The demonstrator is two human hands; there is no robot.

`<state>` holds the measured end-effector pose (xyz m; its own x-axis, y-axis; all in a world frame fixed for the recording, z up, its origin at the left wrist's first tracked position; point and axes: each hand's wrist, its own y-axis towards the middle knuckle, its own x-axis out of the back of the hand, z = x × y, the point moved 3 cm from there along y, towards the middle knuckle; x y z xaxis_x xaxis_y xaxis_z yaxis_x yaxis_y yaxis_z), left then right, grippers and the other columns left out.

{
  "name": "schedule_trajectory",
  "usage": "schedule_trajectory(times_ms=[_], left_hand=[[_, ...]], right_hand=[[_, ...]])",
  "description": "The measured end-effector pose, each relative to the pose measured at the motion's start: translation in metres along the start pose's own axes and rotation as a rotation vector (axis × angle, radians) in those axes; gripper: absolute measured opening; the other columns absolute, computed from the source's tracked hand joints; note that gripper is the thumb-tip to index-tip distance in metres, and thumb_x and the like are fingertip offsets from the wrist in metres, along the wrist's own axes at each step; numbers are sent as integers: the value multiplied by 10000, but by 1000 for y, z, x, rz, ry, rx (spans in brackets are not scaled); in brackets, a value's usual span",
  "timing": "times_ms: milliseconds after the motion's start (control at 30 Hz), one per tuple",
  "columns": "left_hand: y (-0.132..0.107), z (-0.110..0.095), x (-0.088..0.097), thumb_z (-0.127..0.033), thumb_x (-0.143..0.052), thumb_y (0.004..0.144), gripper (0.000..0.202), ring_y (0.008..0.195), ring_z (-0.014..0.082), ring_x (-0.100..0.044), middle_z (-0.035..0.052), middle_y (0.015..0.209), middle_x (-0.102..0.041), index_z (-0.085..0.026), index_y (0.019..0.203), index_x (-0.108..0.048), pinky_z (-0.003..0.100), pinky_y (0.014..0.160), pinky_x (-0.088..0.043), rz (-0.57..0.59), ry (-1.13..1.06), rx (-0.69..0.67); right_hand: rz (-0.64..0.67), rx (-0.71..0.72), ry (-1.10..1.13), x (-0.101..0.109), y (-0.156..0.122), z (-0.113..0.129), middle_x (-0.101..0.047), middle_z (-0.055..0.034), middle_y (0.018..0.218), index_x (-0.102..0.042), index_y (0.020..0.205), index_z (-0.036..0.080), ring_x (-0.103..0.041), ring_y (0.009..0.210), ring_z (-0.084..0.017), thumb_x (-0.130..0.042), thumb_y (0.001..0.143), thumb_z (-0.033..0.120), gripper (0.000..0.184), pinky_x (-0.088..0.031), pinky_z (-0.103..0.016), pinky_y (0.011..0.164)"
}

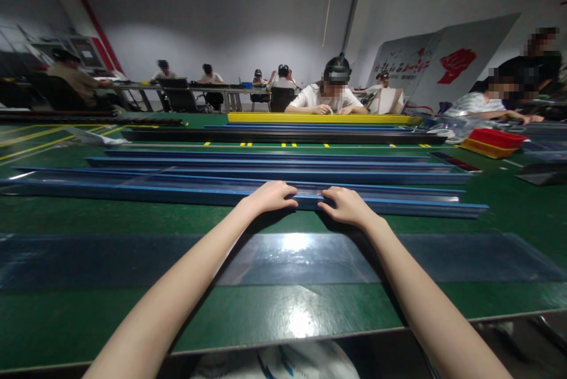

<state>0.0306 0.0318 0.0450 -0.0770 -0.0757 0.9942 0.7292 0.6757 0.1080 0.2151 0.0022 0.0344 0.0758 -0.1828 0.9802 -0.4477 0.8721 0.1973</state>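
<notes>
Your left hand (273, 195) and right hand (346, 205) pinch the nearest blue channel (307, 202) between closed fingers (286, 189), beyond the clear strip (274, 258) on the bench (221, 323).

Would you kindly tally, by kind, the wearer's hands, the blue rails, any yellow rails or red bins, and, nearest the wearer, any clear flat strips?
Wearer's hands: 2 (left hand, right hand)
Yellow rail: 1
Red bin: 1
Clear flat strip: 1
Blue rails: overlapping edges, so no sure count
Total: 5, leaving out the blue rails
</notes>
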Motion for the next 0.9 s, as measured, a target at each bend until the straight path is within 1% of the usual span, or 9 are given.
schedule_trajectory(times_ms=[167, 300, 633, 900], left_hand=[[0, 0, 1, -418, -499, 818, 240, 708, 173, -583, 31, 764, -639, -203, 814, -605, 224, 562, -338, -4, -3, 0], [0, -1, 1, -411, -503, 817, 233, 708, 177, -585, 30, 748, -641, -202, 799, -605, 226, 555, -333, -1, -19, 2], [-1, 0, 2, -408, -511, 811, 228, 719, 185, -593, 30, 740, -653, -203, 792, -610, 228, 559, -335, 0, -35, 9], [0, 0, 1, -412, -515, 806, 226, 758, 201, -602, 38, 804, -671, -213, 846, -616, 239, 592, -355, -3, -27, 17]], right_hand=[[4, -13, 39, -1, 0, -1, -633, -93, 1089, -604, 1082, 181, -575, 991, -211, -452, 834, 360, 340, -405, -280, 819], [-21, 3, 76, -1, -1, -1, -623, -89, 1117, -595, 1115, 180, -557, 1036, -207, -460, 831, 354, 359, -405, -288, 859], [-21, -5, 111, 0, 0, -1, -606, -85, 1155, -591, 1137, 182, -539, 1068, -208, -472, 826, 339, 369, -404, -305, 891], [-9, 5, 126, 2, -1, -1, -595, -86, 1171, -584, 1149, 192, -526, 1087, -206, -477, 829, 327, 363, -402, -311, 897]])
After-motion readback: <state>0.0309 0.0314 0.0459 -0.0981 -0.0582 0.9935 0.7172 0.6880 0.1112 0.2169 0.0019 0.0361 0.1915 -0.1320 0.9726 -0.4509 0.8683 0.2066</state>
